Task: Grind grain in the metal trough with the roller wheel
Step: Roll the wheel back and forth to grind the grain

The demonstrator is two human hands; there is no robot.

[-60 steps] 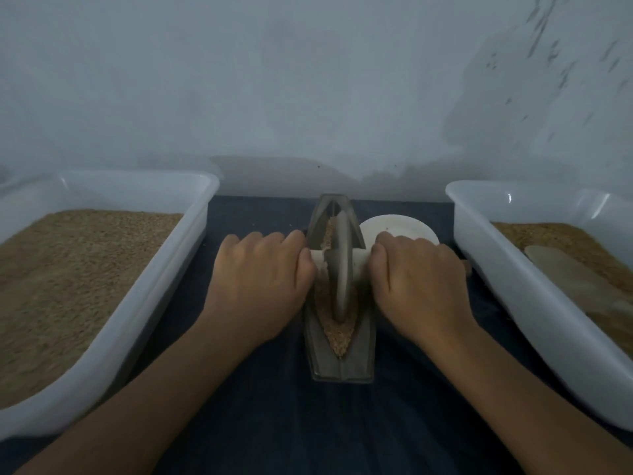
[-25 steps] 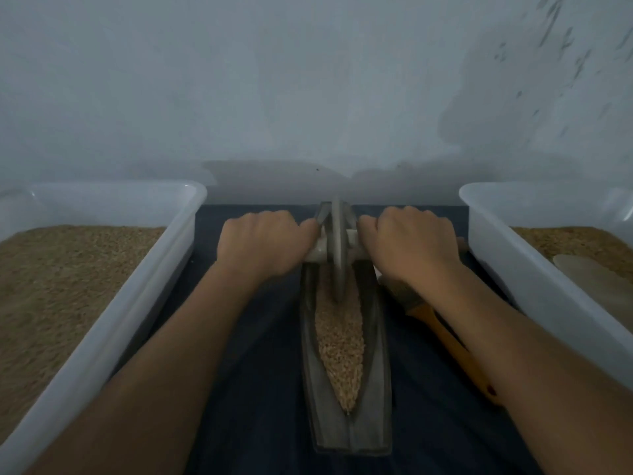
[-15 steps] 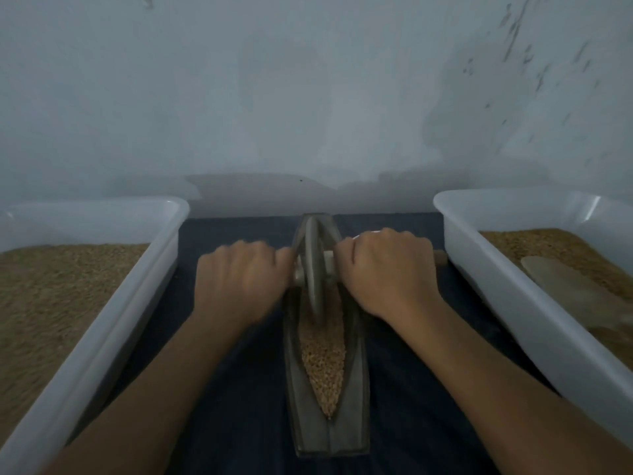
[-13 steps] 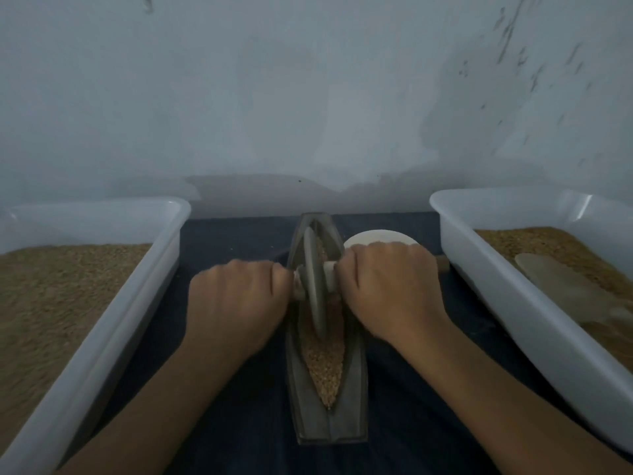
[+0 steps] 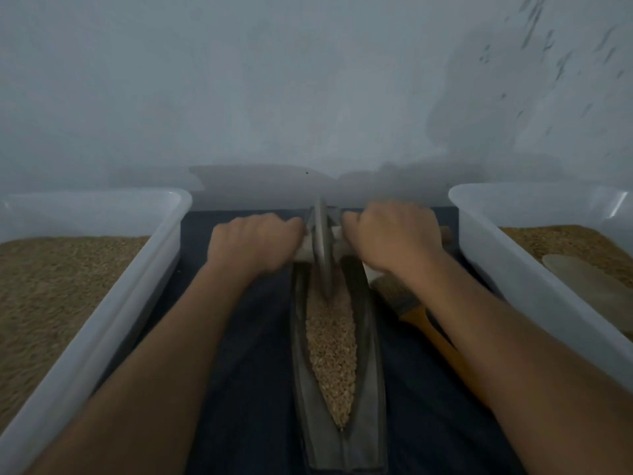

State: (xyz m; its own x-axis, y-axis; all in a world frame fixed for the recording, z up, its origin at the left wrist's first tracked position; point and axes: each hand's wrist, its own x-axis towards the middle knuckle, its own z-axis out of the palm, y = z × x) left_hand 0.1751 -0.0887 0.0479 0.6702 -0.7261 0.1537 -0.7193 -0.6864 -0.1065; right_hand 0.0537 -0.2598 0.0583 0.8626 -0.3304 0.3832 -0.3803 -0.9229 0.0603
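Observation:
A long grey metal trough (image 5: pixel 368 389) lies lengthwise on a dark cloth in front of me, with tan grain (image 5: pixel 330 347) along its groove. The metal roller wheel (image 5: pixel 322 255) stands upright at the trough's far end, its pale axle handle sticking out to both sides. My left hand (image 5: pixel 255 243) grips the left end of the handle. My right hand (image 5: pixel 392 236) grips the right end. Both arms are stretched forward.
A white plastic tub (image 5: pixel 113 313) of grain stands at the left. A second white tub (image 5: pixel 534 286) at the right holds grain and a pale scoop (image 5: pixel 589 279). A brush with an orange wooden handle (image 5: pixel 424 323) lies beside the trough under my right forearm. A grey wall rises close behind.
The wheel has rolled from the middle of the trough to its far end, with both hands pushing it away. More grain shows in the near part of the groove.

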